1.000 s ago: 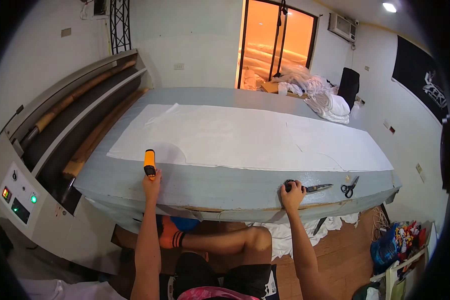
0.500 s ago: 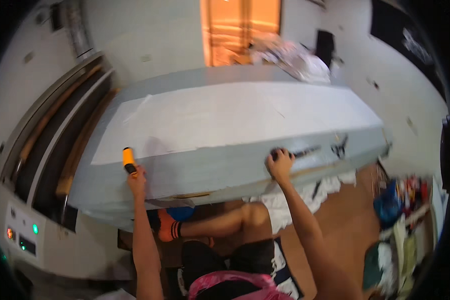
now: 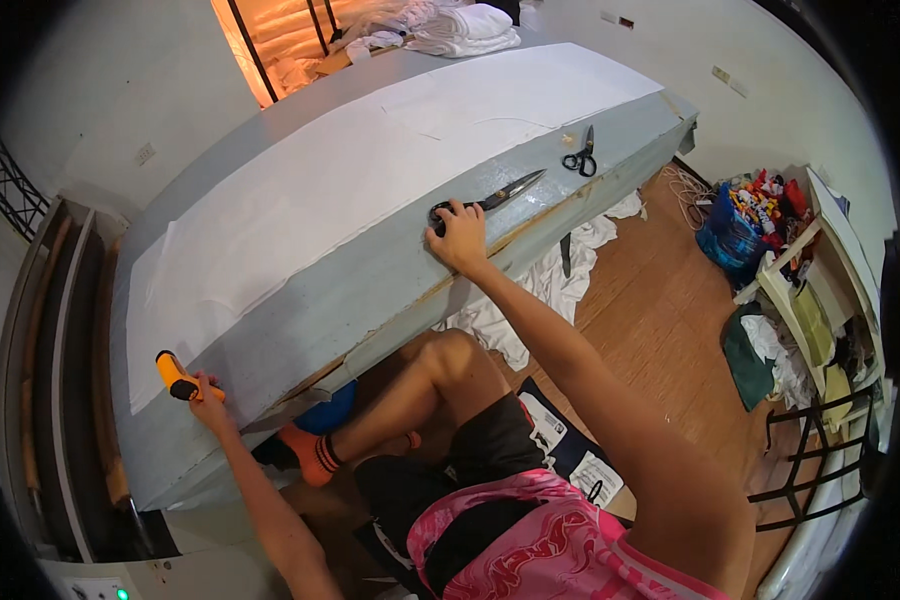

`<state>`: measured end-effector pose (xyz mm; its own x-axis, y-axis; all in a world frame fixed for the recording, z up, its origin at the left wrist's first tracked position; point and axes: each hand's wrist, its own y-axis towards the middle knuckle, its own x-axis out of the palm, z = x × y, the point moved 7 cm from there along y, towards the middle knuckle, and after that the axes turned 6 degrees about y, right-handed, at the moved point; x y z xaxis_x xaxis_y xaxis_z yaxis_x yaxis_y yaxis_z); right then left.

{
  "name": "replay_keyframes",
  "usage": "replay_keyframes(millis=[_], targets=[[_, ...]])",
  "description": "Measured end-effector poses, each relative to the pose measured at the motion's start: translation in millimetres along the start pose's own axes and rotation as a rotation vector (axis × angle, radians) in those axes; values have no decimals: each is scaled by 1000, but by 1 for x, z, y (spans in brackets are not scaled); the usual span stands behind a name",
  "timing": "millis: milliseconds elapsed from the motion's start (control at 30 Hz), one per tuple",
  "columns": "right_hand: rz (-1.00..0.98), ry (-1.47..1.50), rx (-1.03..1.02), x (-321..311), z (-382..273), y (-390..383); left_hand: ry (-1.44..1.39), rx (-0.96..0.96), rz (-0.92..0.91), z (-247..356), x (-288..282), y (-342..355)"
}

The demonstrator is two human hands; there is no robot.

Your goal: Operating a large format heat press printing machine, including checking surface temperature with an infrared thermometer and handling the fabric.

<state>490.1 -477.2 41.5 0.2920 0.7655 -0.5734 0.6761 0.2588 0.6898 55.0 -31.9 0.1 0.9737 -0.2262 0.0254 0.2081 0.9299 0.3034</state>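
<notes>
— Grey table slants past both hands, with a machine left of the left one and rags on the floor, below and right of the right one. What has just changed?

— Mostly the view: it has swung round, and the pink shirt now shows between the forearms. Besides that, the left hand seems nearer the left end of the white cloth.

— What does it hold?

— It grips the orange tool, fingers wrapped about the handle, the front end ahead of the hand, by the cloth's near edge.

— And the right hand?

— Its fingers curl over the handles of the big scissors. Those rest on the table, blades reaching off to its right; how firm the grip is, one cannot tell.

— Anything past them?

— Small scissors, untouched, just beyond the blade tips.

— So what does the change mean for the work?

— Little, it seems: neither hand has let go of its tool, and the cloth lies spread ahead of both.
</notes>
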Motion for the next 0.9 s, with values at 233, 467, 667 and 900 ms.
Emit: replay_keyframes(millis=[233, 467, 667, 900], targets=[[15, -7, -10, 0, -3, -4, 4, 7, -1, 2, -5, 0], [13, 8, 22, 7, -3, 0, 8, 25, -8, 1, -1, 3], [25, -82, 13, 5, 0, -1, 14, 17, -25, 1, 1, 3], [72, -101, 16, 0, -2, -6, 26, 14, -2, 5, 3, -3]])
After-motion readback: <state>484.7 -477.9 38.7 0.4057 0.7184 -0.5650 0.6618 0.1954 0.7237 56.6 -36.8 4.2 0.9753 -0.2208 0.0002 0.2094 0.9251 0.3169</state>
